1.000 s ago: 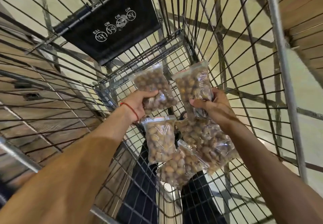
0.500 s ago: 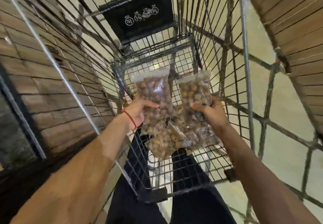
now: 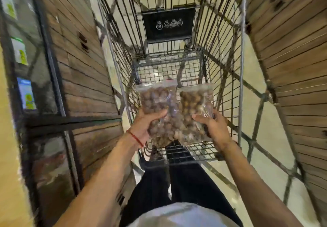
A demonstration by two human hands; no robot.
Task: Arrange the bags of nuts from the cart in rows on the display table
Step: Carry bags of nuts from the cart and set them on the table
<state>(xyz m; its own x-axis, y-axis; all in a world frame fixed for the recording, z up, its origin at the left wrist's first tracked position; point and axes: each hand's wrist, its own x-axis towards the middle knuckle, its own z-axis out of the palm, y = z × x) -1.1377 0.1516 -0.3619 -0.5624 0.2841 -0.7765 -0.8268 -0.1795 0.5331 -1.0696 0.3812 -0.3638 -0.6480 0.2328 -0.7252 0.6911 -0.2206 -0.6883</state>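
Note:
I look down into a wire shopping cart (image 3: 240,88). My left hand (image 3: 146,126), with a red string at the wrist, grips a clear bag of brown nuts (image 3: 155,99) by its lower half. My right hand (image 3: 214,126) grips a second clear bag of nuts (image 3: 194,101) beside it. Both bags stand upright side by side, raised above the cart's mesh floor (image 3: 203,149). More nut bags (image 3: 166,134) show just below the two held ones, partly hidden by my hands.
A black child-seat flap (image 3: 168,23) with white icons closes the cart's far end. Wooden slatted crates or walls flank the cart on the left (image 3: 85,78) and the right (image 3: 290,49). My dark trousers (image 3: 177,182) show under the cart's near edge.
The two held bags have risen toward me and the view has drawn back out of the cart. The loose bags seen earlier on the cart floor are now mostly hidden behind my hands.

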